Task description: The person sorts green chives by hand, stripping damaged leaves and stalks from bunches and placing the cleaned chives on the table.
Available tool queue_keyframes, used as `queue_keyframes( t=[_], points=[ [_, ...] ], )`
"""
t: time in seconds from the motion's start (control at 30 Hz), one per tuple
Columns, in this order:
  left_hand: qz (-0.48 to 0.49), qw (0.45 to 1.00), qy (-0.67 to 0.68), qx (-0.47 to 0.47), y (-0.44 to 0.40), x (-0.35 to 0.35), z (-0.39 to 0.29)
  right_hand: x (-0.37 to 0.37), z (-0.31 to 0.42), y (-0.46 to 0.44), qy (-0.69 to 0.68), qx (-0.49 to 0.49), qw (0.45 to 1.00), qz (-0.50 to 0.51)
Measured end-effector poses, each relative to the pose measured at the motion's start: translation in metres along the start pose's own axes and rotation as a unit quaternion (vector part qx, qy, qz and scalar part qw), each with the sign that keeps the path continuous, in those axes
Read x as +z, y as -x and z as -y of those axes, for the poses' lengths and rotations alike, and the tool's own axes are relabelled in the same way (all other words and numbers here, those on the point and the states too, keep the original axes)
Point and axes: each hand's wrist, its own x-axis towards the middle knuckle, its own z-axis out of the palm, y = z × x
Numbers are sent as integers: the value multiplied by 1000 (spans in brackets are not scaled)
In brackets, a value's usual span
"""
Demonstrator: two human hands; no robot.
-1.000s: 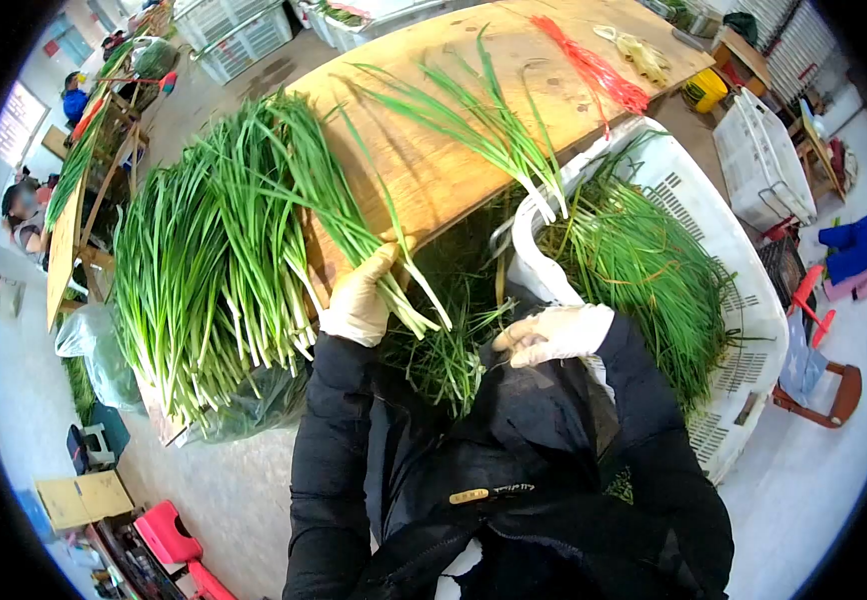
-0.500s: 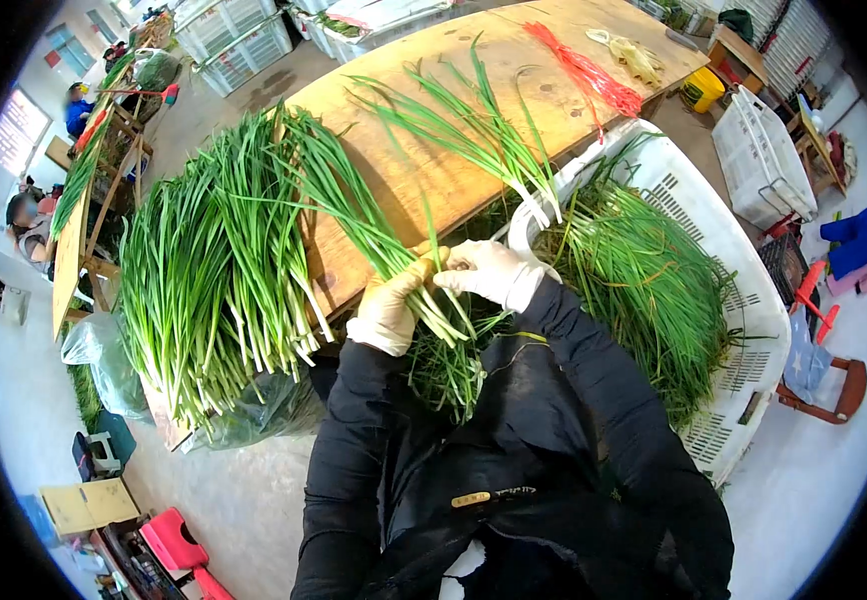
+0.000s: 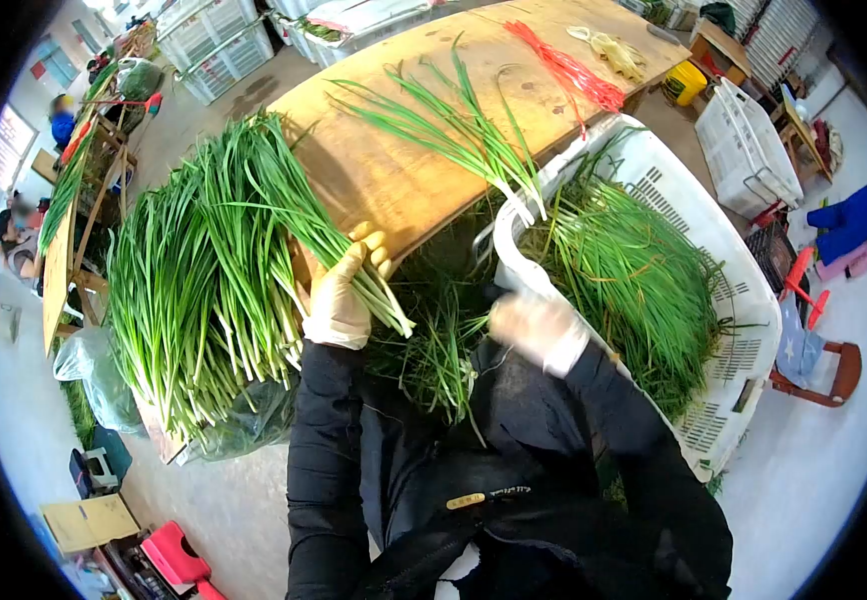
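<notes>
White-gloved left hand point(image 3: 339, 305) closed round small chive bunch point(image 3: 384, 300), pale ends jutting past fingers, leaves lying against large chive pile point(image 3: 204, 260) on wooden table point(image 3: 354, 185). Right hand point(image 3: 537, 330) motion-blurred before dark clothing point(image 3: 529, 400); cannot tell whether fingers pinch anything. More chives point(image 3: 644, 270) in white crate point(image 3: 759, 345). Step looks like stem tidying; next move seems to call for gentle left grip, ends level, leaves untangled.

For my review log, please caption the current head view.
Gloved left hand grips green stalks beside a heaped pile; the right hand blurs near the white crate.
</notes>
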Motion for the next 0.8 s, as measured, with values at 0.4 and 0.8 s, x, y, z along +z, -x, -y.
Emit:
queue_keyframes(
  t=[0.4,0.8],
  points=[
    [16,995,70,-73,5,-10,7,-129,-34,-124,196,159,927,-278],
    [-24,998,35,-55,8,-15,16,-35,-5,-78,-37,126,973,-188]
  ],
)
